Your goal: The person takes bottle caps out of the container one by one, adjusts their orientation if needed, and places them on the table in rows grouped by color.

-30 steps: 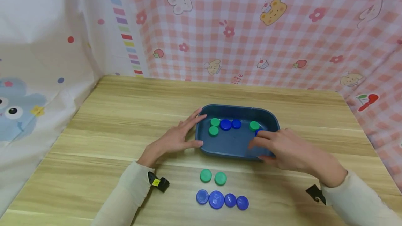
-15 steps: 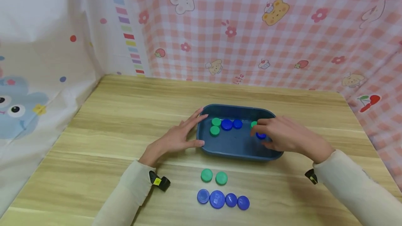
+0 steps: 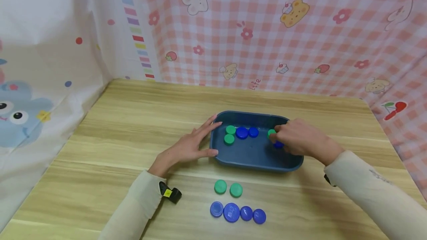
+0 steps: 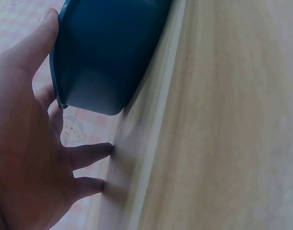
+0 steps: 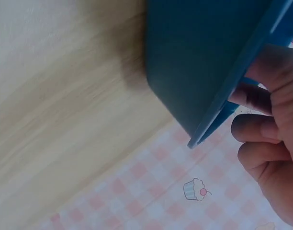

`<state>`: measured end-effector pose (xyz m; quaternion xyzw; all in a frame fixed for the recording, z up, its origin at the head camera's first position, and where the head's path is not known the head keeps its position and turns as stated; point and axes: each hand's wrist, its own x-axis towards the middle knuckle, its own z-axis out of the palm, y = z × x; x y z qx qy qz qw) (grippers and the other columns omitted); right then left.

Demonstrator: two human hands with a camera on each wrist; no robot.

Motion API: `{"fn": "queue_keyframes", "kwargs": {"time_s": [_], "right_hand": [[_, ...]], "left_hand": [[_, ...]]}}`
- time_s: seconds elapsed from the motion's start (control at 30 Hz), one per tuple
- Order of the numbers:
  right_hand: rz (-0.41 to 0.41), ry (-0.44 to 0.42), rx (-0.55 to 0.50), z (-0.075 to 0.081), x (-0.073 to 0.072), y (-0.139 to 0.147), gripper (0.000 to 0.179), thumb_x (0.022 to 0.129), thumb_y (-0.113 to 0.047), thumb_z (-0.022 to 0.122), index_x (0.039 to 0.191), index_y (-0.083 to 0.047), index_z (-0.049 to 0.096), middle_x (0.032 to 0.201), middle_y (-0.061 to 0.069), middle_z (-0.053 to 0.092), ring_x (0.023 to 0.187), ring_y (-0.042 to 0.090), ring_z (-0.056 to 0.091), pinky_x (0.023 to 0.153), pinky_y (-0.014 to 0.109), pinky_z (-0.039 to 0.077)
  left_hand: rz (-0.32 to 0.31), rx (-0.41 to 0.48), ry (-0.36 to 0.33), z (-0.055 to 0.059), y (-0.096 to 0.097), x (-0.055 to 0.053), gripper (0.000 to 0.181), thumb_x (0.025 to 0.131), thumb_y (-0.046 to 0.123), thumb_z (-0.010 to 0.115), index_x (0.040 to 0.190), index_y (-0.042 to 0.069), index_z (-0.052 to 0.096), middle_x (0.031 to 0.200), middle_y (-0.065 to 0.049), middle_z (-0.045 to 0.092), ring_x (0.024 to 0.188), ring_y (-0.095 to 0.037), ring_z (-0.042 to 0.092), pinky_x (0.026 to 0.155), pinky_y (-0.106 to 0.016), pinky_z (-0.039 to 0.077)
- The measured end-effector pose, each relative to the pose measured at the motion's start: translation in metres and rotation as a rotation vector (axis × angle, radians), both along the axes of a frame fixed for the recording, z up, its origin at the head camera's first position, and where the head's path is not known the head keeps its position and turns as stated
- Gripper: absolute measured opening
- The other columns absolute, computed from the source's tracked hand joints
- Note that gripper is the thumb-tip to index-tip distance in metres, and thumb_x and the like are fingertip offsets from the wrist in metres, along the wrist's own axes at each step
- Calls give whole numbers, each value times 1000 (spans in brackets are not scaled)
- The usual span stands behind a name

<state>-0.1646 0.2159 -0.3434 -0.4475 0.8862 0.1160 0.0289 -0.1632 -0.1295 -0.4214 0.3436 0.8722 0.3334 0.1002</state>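
Note:
A dark blue tray (image 3: 253, 164) stands on the table. My left hand (image 3: 186, 145) rests against its left end, fingers spread and fairly straight, with the thumb and fingertips right at the rim. My right hand (image 3: 300, 136) reaches over the right end, fingers bent down into the tray. Under those fingertips lie a green bottle cap (image 3: 271, 132) and a blue bottle cap (image 3: 278, 145), both partly hidden; I cannot tell whether the fingers pinch either one. Further left inside are two green caps (image 3: 229, 139) and two blue caps (image 3: 241, 133).
In front of the tray, two green caps (image 3: 220, 186) lie side by side on the wooden table (image 3: 133, 121). A row of several blue caps (image 3: 231, 212) lies nearer to me. Behind the table hangs a pink checked cloth (image 3: 220, 32).
My right hand has moved further over the tray, its fingers lowering onto the green and blue caps at the right end. The left hand has stayed at the rim.

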Motion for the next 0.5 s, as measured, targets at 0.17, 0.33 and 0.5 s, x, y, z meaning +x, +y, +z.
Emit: {"fn": "queue_keyframes", "kwargs": {"time_s": [0.17,0.33,0.5], "right_hand": [[24,21,49,-2,-3,-1,14,79,-7,77,85,-16,68,67,0,52,46,14,38,39,23,34],[27,-22,60,-4,-7,-2,20,78,-6,78,92,-19,72,77,3,63,48,14,45,40,26,41],[2,-65,93,-9,-13,-2,24,76,-9,79,97,-20,72,76,4,64,50,14,48,43,30,45]], "left_hand": [[1,-1,-1,1,0,0,81,88,64,51,154,34,14,159,14,-9,139,-29,28,109,-60,14],[4,-1,4,2,0,0,81,88,63,52,154,34,14,159,13,-8,138,-29,29,108,-61,15],[4,1,1,1,0,1,81,88,63,53,154,34,14,158,15,-9,138,-29,30,108,-61,14]]}}
